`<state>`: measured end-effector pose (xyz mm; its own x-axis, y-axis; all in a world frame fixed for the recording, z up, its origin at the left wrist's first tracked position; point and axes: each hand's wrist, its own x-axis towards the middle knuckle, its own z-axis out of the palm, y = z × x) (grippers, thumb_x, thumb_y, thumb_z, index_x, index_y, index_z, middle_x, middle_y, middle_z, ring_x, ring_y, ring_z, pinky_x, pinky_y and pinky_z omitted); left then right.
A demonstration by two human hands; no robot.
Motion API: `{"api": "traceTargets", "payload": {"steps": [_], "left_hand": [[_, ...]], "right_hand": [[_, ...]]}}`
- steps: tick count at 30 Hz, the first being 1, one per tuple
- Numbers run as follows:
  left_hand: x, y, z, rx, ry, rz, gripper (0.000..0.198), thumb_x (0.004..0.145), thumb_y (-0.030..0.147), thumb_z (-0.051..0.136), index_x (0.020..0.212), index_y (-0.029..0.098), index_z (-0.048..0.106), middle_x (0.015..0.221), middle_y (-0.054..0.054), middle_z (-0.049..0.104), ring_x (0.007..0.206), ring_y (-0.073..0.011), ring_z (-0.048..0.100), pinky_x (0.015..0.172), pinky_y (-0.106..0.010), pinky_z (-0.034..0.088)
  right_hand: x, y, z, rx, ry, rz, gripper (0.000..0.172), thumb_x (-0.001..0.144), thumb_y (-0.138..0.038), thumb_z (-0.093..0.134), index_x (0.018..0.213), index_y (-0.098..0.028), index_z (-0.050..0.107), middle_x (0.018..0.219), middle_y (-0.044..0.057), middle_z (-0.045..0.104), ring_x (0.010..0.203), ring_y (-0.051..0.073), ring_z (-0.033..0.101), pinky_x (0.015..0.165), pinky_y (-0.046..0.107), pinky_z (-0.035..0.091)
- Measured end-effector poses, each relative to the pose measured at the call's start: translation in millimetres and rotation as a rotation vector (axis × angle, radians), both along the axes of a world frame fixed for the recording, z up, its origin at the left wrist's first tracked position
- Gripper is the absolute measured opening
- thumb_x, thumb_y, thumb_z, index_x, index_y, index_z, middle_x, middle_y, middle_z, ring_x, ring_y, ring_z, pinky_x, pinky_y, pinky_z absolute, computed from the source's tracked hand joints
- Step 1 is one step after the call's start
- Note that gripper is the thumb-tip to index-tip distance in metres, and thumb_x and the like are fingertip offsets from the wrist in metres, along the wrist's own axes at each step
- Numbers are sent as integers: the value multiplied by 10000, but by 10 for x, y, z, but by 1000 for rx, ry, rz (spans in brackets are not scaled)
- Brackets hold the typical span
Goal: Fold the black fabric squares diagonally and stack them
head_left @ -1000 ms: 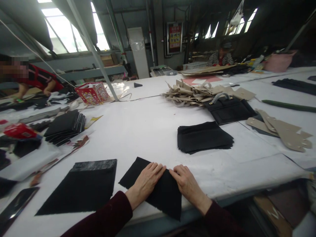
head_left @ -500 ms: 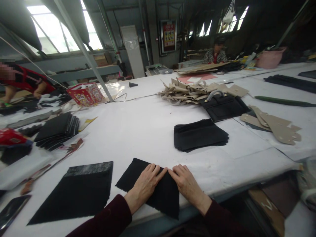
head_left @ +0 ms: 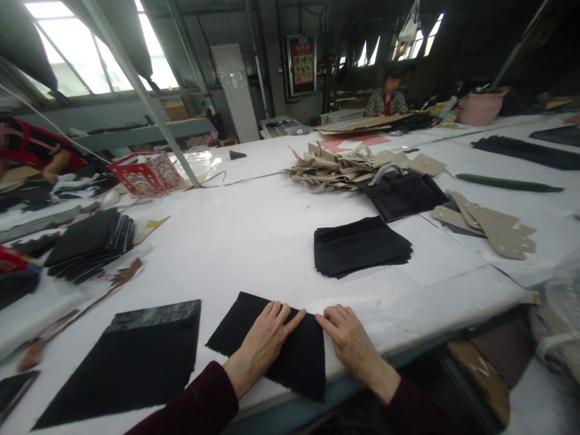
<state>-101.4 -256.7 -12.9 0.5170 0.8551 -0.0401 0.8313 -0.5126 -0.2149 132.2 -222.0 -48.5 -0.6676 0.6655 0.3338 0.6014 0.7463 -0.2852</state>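
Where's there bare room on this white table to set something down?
Biggest bare patch: middle of the table, between the folded black stack, beige cutouts and left black pile. Smaller one right of the right hand. Left side is crowded.

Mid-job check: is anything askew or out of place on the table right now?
The black piece under the left hand, with the right hand at its edge, lies skewed to the table edge, one corner overhanging it. The beige cutouts further back are a loose jumble, unlike the neater black stack.
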Motion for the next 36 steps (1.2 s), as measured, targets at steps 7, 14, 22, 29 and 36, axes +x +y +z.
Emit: {"api": "traceTargets", "payload": {"steps": [7,14,22,29,36], "left_hand": [[13,-2,-9,-4,-15,4,715,839,45,455,1488,286,274,1119,-79,539,1034,-251,496,993,-410,376],[-84,-28,-25,-66,-132,39,657,863,71,458,1471,274,314,1268,-83,527,1156,-255,479,1043,-417,358],[-569,166,161,-164,-351,318,276,957,203,419,1154,251,607,1112,-43,610,1004,-194,575,879,-323,453],[-453,206,166,-195,-327,272,176,939,182,408,876,198,572,917,-53,625,847,-210,580,800,-354,445],[-244,337,117,-327,-662,247,126,936,227,456,945,256,578,906,3,680,838,-169,629,761,-276,471]], "right_hand": [[70,-16,41,22,163,-132,323,922,-53,391,1092,-170,640,963,92,575,904,217,483,805,359,373],[-290,-148,80,23,24,-110,349,935,-155,488,1277,-188,547,1125,107,598,1028,245,503,905,410,380],[-192,-87,62,-21,101,-123,231,929,-155,503,1134,-205,597,1106,79,619,1001,229,524,899,398,368],[-511,66,132,-161,203,-104,464,841,-141,618,1279,-269,533,1101,37,642,1007,203,556,928,362,412],[7,348,137,-485,295,-123,386,764,-72,584,1091,-258,667,927,2,700,861,172,639,814,278,484]]}}
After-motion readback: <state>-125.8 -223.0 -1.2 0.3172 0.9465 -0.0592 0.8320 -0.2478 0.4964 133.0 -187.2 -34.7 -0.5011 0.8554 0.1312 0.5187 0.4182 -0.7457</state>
